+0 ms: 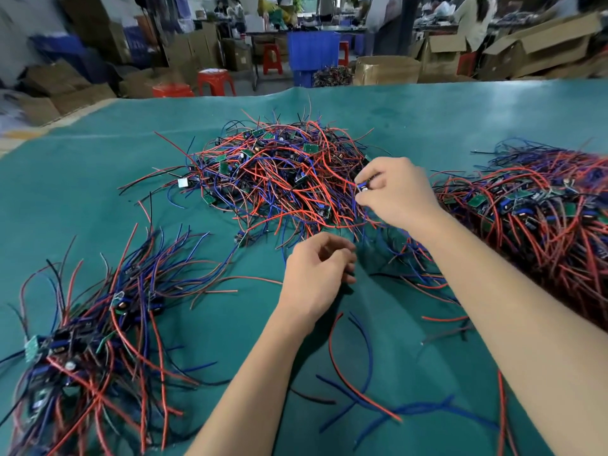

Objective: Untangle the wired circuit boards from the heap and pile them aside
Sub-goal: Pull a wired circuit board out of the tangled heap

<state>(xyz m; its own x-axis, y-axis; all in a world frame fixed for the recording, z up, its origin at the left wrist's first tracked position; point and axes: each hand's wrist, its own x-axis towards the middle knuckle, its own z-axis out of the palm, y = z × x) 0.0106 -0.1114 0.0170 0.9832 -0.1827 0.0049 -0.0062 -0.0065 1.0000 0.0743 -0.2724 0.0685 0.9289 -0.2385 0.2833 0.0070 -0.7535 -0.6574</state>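
Head cam is looking down at a green tabletop [460,120] covered in wire. Using the big central heap [283,179] as the landmark and going left to right: down-left of the heap sits the sorted pile [92,340], boards bunched together with the red, blue and black leads fanning out. Just below the heap's near edge is the left hand [316,274], fingers loosely curled, and I can't tell if it's got any wire in them. At the heap's right edge the right hand [391,192] has a narrow grip, pinching one small circuit board [363,185] between thumb and fingertips. Right of the heap there's another long mass of wired boards [539,218]. A few loose wires [355,383] lie between the forearms, nearer than the heap.

Looks to me like the pull-one-free step. Next move probably needs a slow lift so the leads slide out, with the left hand pinning the heap down.
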